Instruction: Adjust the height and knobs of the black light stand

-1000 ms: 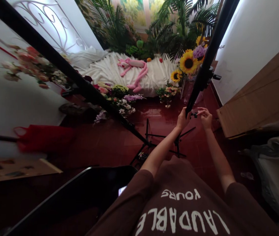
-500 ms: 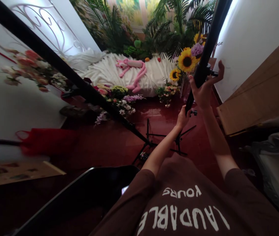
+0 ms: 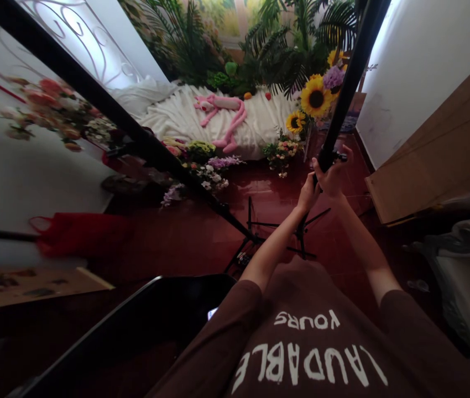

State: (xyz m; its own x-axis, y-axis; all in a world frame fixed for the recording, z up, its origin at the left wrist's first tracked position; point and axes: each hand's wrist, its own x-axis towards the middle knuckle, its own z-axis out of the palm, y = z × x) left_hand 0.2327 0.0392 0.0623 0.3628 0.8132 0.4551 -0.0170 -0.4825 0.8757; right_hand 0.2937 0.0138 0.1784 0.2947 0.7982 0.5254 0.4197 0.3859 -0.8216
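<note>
A black stand pole (image 3: 349,83) rises at a slant in front of me, on the right. My left hand (image 3: 309,193) is wrapped round its lower part. Just above, my right hand (image 3: 331,176) holds the same pole at a collar with a knob (image 3: 340,157), its fingers partly round the knob. The two hands are close together. Thin black legs (image 3: 300,237) spread on the red floor below them. A second black pole (image 3: 152,152) crosses the view diagonally on the left.
Flowers (image 3: 210,171) and sunflowers (image 3: 315,98) edge a white cloth (image 3: 172,119) bearing a pink plush toy (image 3: 226,103). A red bag (image 3: 77,235) is at left, a black case (image 3: 135,326) below it. Brown boards (image 3: 434,149) lean at right.
My right hand has moved down with the collar and knob, closer to my left hand. The upper part of the pole has slid down too. My left hand has barely moved.
</note>
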